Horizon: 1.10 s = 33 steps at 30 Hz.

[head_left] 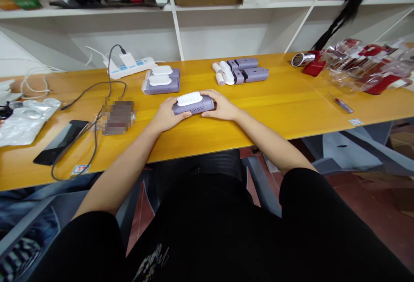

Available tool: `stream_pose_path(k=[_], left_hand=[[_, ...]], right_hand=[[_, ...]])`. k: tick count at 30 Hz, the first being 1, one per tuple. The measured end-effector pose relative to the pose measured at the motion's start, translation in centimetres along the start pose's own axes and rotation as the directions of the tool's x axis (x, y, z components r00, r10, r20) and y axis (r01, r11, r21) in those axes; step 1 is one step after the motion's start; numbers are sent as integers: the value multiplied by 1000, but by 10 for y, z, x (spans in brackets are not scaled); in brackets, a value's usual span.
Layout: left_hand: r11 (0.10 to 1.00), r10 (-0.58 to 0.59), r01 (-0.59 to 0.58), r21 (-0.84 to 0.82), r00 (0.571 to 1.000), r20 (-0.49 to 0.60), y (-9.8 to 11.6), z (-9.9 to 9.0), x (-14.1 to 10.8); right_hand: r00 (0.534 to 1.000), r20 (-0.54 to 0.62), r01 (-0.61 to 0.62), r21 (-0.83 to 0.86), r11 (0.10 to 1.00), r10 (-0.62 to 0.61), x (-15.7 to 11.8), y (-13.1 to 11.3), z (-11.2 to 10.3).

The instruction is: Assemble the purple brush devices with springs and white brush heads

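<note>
A purple-grey perforated device [197, 107] with a white ridged piece [189, 98] on top is held level over the front middle of the table. My left hand [168, 114] wraps round its left end, and my right hand [220, 106] grips the right end. Behind it to the left lie similar purple devices [161, 89] with white oval pieces [161, 79] on them. Further back to the right, purple parts [255, 74] sit beside white and pale pink pieces [228, 73].
The wooden table [291, 114] carries a power strip [132, 67], a black phone [61, 142], cables and plastic bags [29, 118] on the left. A screwdriver [343, 105], a metal grater drum [303, 59] and red and clear plastic parts [365, 64] lie right. Shelves [223, 29] stand behind.
</note>
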<state>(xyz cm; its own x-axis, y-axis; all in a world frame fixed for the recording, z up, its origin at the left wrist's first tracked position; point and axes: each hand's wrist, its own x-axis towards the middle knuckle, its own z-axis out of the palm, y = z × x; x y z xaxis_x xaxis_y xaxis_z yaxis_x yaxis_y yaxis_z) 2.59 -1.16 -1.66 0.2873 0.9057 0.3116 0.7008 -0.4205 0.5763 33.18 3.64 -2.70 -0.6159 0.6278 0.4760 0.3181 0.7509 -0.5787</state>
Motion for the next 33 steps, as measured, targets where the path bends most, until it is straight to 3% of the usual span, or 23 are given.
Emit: stream_pose_path(k=[5,15,20,26,30,33], left_hand=[[998,67,-67,-4,998,-8,-1,2,0],[996,84,-83,-28,996,34,-6,3,0],[999,-10,10,37,1000,-22,-14,0,0],[986,-161,165,28,981,-110,-21,-4,-1],[982,-181,185,45,980,-77,-18,-3,-1],[976,-203,206,65,978,-45,-15,-3,-1]], right_hand=[[996,76,-49,39,998,46,-4,2,-2],[992,87,-83,-77,994,89,-4,-2,-1],[987,33,-141,-282,949,157,2,0,-7],[956,-237,-270,-481,834,173,9,-21,-4],[972,-165,-229,-513,827,167,11,-36,12],[971,-108,-239,-521,820,215,13,-31,21]])
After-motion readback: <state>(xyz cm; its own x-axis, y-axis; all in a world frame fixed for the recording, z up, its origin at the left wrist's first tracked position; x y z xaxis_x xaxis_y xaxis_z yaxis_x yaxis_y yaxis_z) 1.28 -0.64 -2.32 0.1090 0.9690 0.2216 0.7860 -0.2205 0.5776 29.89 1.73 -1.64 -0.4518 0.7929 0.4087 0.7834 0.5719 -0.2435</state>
